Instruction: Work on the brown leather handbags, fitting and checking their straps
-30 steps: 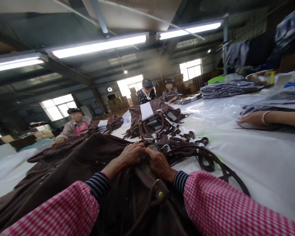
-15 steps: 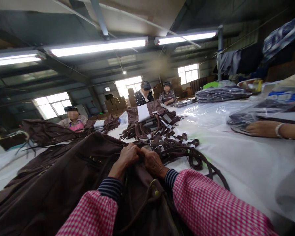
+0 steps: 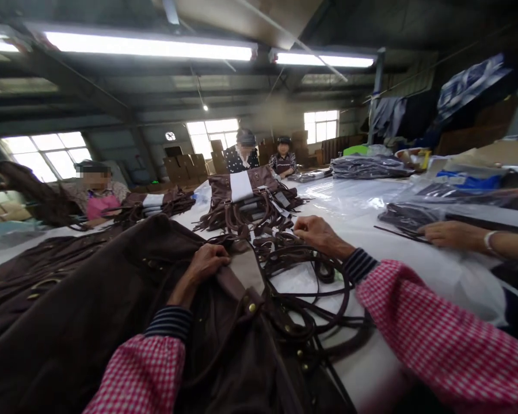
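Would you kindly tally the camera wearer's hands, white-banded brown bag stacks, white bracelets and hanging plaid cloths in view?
Wearer's left hand and right hand: 2
White-banded brown bag stacks: 2
White bracelet: 1
Hanging plaid cloth: 1
Total: 6

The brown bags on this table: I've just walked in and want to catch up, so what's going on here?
The person's left hand is on a large, soft, dark brown bag. The right hand is apart from it, by looped dark brown straps; whether it holds anything is unclear. Farther back lies a stack of brown bags with a white band. At the right, a co-worker's hand is at a dark bundle in clear plastic.
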`<state>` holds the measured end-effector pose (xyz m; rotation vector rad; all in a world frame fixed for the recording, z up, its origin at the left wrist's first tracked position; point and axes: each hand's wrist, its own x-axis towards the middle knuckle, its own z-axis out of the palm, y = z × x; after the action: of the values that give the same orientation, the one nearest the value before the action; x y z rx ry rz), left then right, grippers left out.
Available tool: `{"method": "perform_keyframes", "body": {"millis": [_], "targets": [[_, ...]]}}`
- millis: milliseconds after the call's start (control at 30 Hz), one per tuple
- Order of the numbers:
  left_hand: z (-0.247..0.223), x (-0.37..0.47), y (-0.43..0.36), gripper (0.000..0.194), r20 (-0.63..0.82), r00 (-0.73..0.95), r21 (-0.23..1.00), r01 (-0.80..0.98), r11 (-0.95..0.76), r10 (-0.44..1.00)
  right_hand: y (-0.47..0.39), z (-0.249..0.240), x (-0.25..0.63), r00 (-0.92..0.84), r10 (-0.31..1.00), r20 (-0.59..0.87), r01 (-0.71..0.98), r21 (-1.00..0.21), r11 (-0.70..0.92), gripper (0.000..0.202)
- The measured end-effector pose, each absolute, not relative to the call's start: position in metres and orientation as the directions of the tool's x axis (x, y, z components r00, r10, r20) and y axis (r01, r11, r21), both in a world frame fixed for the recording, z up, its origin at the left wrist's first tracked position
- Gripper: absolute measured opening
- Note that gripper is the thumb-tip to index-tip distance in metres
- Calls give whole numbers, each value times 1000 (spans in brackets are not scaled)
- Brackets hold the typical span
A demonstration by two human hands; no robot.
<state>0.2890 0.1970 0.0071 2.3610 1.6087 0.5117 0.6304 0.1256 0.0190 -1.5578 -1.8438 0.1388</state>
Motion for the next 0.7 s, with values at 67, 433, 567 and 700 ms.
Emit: {"method": "perform_keyframes", "body": {"millis": [67,433,567,700], "targets": [[-1,285,200,25,160,319,451,818,-356,934,115,15,667,4,930,369,867,-464,181,10],[-21,279,176,29,304,224,582,726,-366,926,108,-51,717,78,992,100,836,-549,-10,18],[-25,280,170,28,349,174,606,708,-363,921,128,-69,726,153,987,56,757,-649,-80,16],[-24,280,168,28,353,169,627,688,-367,920,141,-84,733,90,996,-21,717,-693,-80,17]]}}
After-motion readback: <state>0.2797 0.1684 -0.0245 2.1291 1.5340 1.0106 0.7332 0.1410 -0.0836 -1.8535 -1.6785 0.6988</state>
